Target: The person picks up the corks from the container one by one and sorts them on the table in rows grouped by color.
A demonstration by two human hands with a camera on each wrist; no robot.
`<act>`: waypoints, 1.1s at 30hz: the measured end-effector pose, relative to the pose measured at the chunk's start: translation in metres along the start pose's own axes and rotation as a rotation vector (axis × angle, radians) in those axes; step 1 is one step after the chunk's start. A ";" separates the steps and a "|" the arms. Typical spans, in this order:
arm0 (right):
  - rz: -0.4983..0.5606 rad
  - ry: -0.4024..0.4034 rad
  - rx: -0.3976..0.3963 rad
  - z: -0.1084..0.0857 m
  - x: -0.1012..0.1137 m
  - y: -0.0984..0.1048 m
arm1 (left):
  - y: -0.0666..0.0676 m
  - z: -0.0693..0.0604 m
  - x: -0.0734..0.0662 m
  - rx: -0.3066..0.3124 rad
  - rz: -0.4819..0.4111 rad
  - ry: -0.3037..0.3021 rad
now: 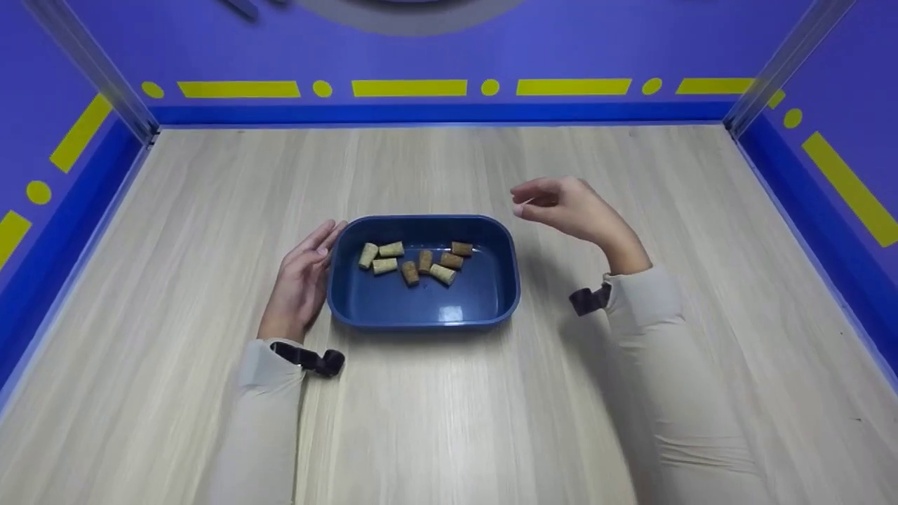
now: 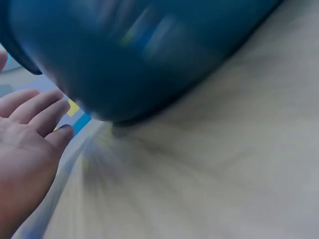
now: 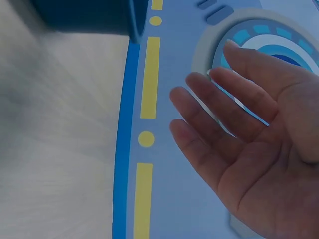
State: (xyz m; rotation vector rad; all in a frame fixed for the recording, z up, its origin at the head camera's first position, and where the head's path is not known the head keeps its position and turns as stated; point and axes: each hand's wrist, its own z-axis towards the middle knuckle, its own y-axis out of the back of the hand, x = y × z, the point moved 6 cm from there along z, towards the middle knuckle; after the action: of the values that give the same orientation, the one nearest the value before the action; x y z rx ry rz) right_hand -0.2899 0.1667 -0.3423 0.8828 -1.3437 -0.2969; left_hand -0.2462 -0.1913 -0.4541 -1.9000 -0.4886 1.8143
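Observation:
A dark blue rectangular tray (image 1: pixel 424 325) stands on the wooden table, with several corks lying on its floor, among them a pale cork (image 1: pixel 368 255) and a browner one (image 1: pixel 410 273). The left hand (image 1: pixel 298 284) is beside the tray's left wall, fingers extended; whether it touches the wall cannot be told. In the left wrist view that hand (image 2: pixel 30 144) has relaxed fingers near the blue wall (image 2: pixel 124 64). Raised off the right end of the tray, the right hand (image 1: pixel 572 214) holds nothing. Its fingers are loosely bent in the right wrist view, the hand (image 3: pixel 249 129) apart from the tray (image 3: pixel 84 17).
Purple panels with yellow dashes (image 1: pixel 409 88) and a blue lower band border the table (image 1: pixel 435 414) at the back and both sides. Black wrist devices sit on both sleeves, one at the left (image 1: pixel 309 358), another at the right (image 1: pixel 591 299).

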 end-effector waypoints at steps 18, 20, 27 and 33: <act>-0.090 0.122 0.322 0.034 0.051 -0.056 | -0.005 -0.005 0.005 0.095 0.078 -0.007; -0.113 0.137 0.345 0.037 0.055 -0.063 | -0.004 -0.005 0.005 0.099 0.082 -0.008; -0.160 0.125 0.422 0.044 0.062 -0.083 | -0.005 -0.006 0.002 0.116 0.063 -0.034; -0.215 0.101 0.484 0.046 0.062 -0.100 | -0.005 -0.006 0.001 0.110 0.055 -0.042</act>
State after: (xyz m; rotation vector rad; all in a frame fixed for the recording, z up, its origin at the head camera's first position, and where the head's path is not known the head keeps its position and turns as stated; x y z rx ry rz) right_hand -0.2881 0.0425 -0.3691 1.4336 -1.2465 -0.0878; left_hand -0.2400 -0.1868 -0.4524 -1.8216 -0.3461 1.8796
